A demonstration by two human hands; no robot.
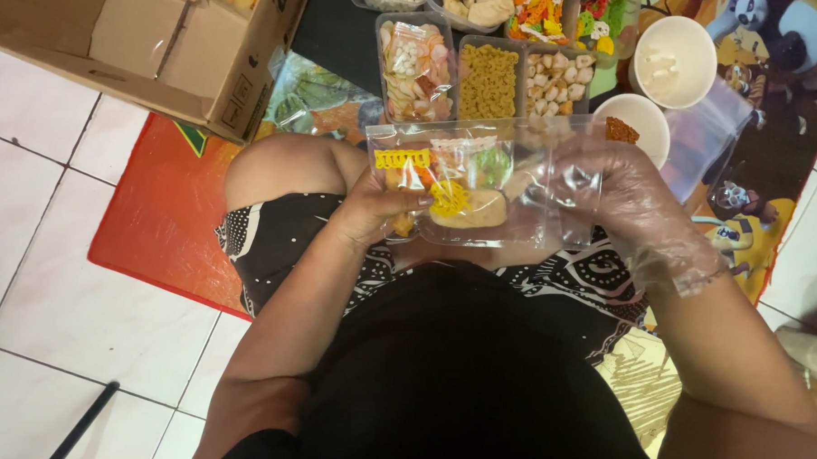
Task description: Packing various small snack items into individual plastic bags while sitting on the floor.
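Clear bag [469, 182] of mixed snacks held betw. both hands, above lap, centre. Left hand [373, 206] bare, gripping bag's left end; right hand [631, 206] in plastic glove, fingers closed on right end. Snack tubs [486, 78] just beyond, cardboard box [152, 44] far left.

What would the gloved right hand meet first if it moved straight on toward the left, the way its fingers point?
Probably the clear plastic bag of mixed snacks that the right hand already touches, then the left hand beyond; depth is unclear.

white tiled floor [37, 244] with dark grout, red mat [165, 212] over it, cartoon-print mat [772, 179] on the right, even indoor light.
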